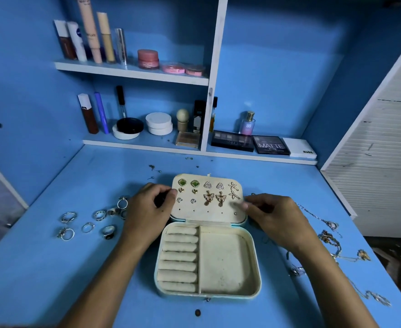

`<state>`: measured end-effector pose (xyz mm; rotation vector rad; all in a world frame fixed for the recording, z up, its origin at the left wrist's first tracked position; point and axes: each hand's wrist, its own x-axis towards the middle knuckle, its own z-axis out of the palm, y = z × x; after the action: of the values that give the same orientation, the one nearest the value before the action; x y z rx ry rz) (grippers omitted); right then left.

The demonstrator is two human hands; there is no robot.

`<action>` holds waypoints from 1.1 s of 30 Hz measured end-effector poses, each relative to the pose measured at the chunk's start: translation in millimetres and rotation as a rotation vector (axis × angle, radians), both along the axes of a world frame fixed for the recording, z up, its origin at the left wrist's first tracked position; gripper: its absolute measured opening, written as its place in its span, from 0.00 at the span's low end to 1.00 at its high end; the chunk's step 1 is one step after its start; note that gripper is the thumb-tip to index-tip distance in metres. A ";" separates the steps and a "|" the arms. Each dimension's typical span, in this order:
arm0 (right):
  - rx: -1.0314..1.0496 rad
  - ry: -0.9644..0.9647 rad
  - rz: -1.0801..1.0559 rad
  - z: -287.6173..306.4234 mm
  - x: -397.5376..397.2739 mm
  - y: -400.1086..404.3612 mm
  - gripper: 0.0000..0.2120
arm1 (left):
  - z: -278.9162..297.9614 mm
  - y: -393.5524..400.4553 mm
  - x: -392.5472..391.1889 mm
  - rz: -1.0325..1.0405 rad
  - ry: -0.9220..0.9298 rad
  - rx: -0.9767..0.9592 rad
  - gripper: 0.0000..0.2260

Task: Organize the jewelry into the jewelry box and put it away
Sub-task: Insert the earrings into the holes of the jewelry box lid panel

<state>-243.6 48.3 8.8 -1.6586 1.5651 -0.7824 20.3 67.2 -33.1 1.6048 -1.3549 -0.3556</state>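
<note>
An open cream jewelry box [227, 292] lies on the blue desk in front of me. Its lid panel [209, 213] lies flat behind it and carries several pairs of earrings [209, 197]. The base has ring rolls [179, 259] on the left and a bare compartment [225, 263] on the right. My left hand [147, 209] grips the lid's left edge with curled fingers. My right hand [272, 214] pinches the lid's right edge near a small stud. Several rings [95, 221] lie on the desk to the left. Necklaces [332, 240] lie tangled to the right.
Small earring parts [154, 171] are scattered on the desk behind the box. Shelves at the back hold cosmetic tubes [92, 39], jars [159, 123], eyeshadow palettes [270, 144] and a perfume bottle [248, 123]. A white slatted panel [384, 162] stands at the right.
</note>
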 end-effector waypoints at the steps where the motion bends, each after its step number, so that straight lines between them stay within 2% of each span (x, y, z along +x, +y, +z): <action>1: -0.009 0.004 -0.009 2.3 0.4 -1.8 0.06 | -0.2 -0.3 0.2 -0.004 0.003 0.000 0.04; 4: -0.064 0.045 -0.049 9.5 5.4 -14.7 0.10 | -0.2 -0.5 0.1 -0.014 0.019 -0.002 0.04; 7: -0.179 0.104 -0.047 20.7 16.7 -30.7 0.08 | -0.1 -0.8 0.2 -0.013 0.029 -0.005 0.05; 10: -0.277 0.148 0.024 35.4 36.0 -46.3 0.04 | 0.3 -1.5 -1.1 -0.010 0.038 -0.011 0.05; 16: -0.364 0.322 0.241 45.2 84.1 -86.8 0.08 | -0.7 -3.5 -0.8 0.017 0.043 0.001 0.05; 19: -0.364 0.398 0.353 45.7 103.7 -105.5 0.07 | -1.8 -4.9 0.5 0.012 0.063 -0.010 0.04; 23: -0.349 0.408 0.465 40.4 128.2 -125.9 0.04 | -1.5 -4.5 0.5 0.006 0.077 -0.033 0.04; 33: -0.165 0.537 0.623 26.3 183.8 -144.7 0.10 | -0.5 -3.5 0.3 0.007 0.077 -0.026 0.03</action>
<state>-59.8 -96.4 35.1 -2.4430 1.1925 -0.1384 20.5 63.7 -33.6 1.5592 -1.2906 -0.3902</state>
